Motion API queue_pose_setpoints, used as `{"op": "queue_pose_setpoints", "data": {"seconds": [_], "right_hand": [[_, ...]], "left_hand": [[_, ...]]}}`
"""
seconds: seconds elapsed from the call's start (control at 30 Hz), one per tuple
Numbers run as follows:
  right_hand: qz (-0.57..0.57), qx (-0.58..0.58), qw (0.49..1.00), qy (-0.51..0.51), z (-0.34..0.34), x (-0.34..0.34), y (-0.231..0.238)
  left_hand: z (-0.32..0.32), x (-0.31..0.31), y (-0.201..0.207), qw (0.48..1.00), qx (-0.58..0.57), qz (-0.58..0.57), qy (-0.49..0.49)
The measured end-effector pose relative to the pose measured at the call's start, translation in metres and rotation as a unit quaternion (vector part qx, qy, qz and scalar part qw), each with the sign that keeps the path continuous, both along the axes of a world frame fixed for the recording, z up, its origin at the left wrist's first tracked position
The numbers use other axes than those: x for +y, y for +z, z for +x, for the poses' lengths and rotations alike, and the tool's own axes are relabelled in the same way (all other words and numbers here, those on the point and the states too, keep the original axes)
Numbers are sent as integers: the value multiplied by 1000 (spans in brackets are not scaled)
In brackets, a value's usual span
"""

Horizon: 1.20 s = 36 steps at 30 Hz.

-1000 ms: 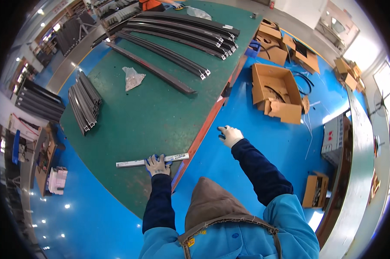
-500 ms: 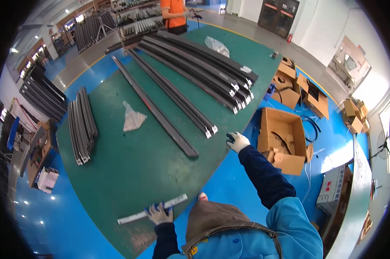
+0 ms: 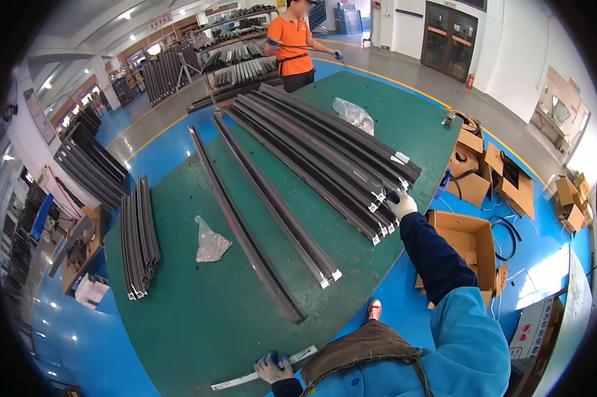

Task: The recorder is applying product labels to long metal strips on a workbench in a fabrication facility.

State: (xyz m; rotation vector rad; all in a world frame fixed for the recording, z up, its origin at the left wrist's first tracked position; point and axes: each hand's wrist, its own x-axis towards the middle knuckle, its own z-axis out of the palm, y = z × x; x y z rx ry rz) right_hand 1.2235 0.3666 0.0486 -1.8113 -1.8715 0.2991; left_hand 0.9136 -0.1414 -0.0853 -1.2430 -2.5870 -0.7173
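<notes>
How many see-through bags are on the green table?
2: the near bag lies right of the short bars; the far bag lies beyond the long-bar pile.

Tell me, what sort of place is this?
Probably a factory workshop, though I can't tell what it makes: many long dark bars lie on a big green table, and open cartons stand beside it.

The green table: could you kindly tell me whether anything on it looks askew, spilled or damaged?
Nothing on the green table looks clearly spilled or damaged. Only the slim pale strip is askew, lying crosswise to the long dark profiles; the left hand is on it, so that hardly seems a fault.
</notes>
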Motion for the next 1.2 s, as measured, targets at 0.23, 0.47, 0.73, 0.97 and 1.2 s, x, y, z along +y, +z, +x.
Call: {"op": "queue_pose_setpoints", "data": {"seconds": [0.23,0.47,0.73,0.97,1.2], "right_hand": [[44,10,997,60,64,120,8],[83,-45,995,32,100,198,17],[45,-79,994,62,85,249,26],[62,-101,985,128,34,300,24],[51,-139,972,185,54,361,16]], "left_hand": [[23,107,-5,978,-88,102,158],[17,149,-59,964,-119,43,234],[38,194,12,944,-260,26,201],[77,217,1,949,-246,-13,195],[105,234,-17,938,-167,88,291]]}}
